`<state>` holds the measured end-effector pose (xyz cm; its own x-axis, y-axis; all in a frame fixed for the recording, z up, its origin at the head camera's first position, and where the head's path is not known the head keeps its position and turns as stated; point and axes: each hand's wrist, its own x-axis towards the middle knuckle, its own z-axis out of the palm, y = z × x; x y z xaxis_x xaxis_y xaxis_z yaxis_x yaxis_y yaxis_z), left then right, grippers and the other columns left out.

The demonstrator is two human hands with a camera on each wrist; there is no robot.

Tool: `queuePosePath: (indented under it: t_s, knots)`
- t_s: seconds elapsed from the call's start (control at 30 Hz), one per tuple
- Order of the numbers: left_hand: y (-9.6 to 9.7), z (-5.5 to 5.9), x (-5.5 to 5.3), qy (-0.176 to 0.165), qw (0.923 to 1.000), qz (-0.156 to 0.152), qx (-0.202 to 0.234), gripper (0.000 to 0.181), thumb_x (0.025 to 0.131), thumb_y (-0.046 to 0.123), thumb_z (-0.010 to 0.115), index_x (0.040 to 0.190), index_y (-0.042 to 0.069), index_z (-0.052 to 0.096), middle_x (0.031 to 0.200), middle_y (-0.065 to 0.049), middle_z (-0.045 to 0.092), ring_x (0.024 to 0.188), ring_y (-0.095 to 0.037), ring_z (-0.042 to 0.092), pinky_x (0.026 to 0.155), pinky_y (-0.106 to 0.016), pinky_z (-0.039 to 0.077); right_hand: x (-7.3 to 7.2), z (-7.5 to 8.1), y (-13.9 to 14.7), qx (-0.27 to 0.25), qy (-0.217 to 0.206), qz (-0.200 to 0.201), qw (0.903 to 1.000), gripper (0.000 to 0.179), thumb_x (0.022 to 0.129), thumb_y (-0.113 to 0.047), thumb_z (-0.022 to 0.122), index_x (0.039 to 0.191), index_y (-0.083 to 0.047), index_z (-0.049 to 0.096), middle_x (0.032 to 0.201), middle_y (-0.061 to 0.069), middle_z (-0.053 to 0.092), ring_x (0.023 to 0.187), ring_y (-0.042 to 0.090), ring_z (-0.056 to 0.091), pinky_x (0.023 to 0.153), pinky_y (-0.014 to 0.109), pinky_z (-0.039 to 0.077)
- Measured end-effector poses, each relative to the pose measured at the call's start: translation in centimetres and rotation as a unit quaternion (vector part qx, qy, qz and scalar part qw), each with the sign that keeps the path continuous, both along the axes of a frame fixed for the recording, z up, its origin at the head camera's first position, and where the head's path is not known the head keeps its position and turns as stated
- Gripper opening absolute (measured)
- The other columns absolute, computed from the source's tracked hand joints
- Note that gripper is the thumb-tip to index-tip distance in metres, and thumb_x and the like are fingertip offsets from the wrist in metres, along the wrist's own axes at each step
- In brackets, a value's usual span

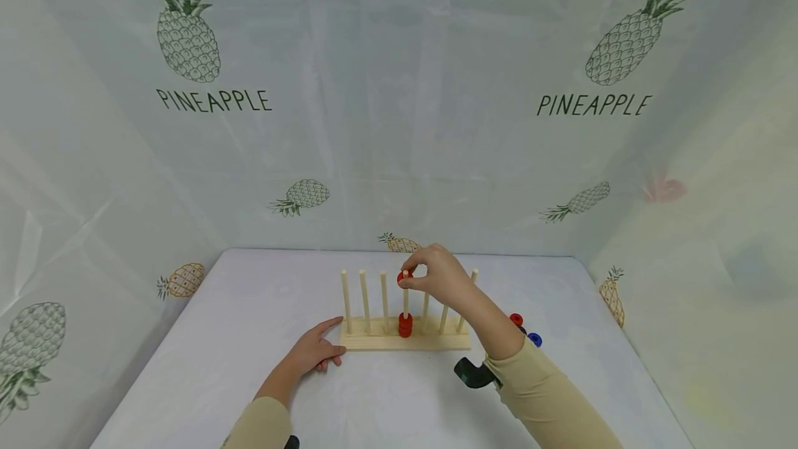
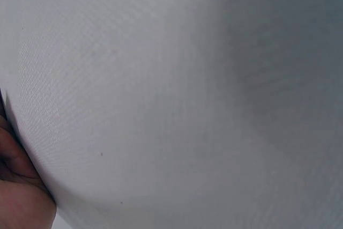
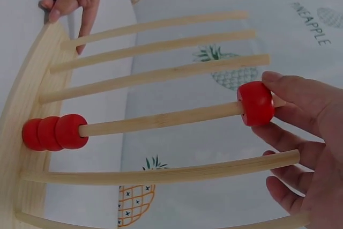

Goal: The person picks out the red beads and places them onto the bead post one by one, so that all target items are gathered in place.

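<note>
A wooden peg stand (image 1: 377, 343) with a row of upright pegs sits on the table. My right hand (image 1: 439, 277) pinches a red bead (image 3: 256, 103) between thumb and fingers. That bead is around the top end of the middle peg (image 3: 166, 119). Low on the same peg, three red beads (image 3: 53, 132) are stacked against the base. My left hand (image 1: 312, 350) grips the left end of the base, thumb on the front corner and index finger on the back corner. Only part of that hand shows at the edge of the left wrist view.
Right of the stand, partly behind my right forearm, lie loose beads: a red bead (image 1: 516, 319), a dark one and a blue bead (image 1: 534, 339). A black wrist camera (image 1: 474, 373) juts from my right sleeve. A pineapple-print cloth (image 1: 399, 123) hangs behind the table.
</note>
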<state>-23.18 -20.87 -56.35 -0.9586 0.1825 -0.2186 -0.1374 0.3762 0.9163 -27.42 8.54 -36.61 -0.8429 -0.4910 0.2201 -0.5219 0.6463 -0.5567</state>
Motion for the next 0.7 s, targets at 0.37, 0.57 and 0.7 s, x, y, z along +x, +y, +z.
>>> queuePosePath:
  t_s: [0.37, 0.57, 0.7]
  knots:
    - [0.0, -0.4, -0.3, -0.002, 1.0, -0.001, 0.009, 0.077, 0.086, 0.013, 0.075, 0.15, 0.002, 0.034, 0.063, -0.008, 0.067, 0.04, -0.007, 0.044, 0.042, -0.023, 0.039, 0.5, 0.9, 0.7, 0.001, -0.008, -0.009, 0.9999, 0.018, 0.082, -0.023, 0.081, 0.098, -0.014, 0.076, 0.093, -0.003, 0.067, 0.101, 0.02, 0.053, 0.082, 0.037, 0.05]
    - [-0.1, -0.6, -0.4, -0.006, 0.9997, 0.001, 0.022, 0.078, 0.086, 0.011, 0.075, 0.15, 0.001, 0.032, 0.063, -0.009, 0.067, 0.039, -0.007, 0.044, 0.041, -0.022, 0.04, 1.2, 1.6, 1.9, -0.004, -0.004, -0.019, 0.9998, 0.023, 0.082, -0.023, 0.081, 0.103, -0.016, 0.075, 0.095, -0.008, 0.065, 0.106, 0.02, 0.053, 0.087, 0.041, 0.047]
    - [-0.1, -0.6, -0.3, -0.009, 0.9998, 0.0, 0.018, 0.077, 0.086, 0.01, 0.074, 0.15, 0.001, 0.032, 0.063, -0.009, 0.067, 0.039, -0.007, 0.044, 0.041, -0.021, 0.04, 1.5, 1.8, 3.0, -0.004, 0.008, -0.023, 0.9997, 0.024, 0.082, -0.022, 0.08, 0.104, -0.015, 0.074, 0.097, -0.007, 0.066, 0.106, 0.021, 0.054, 0.09, 0.043, 0.047]
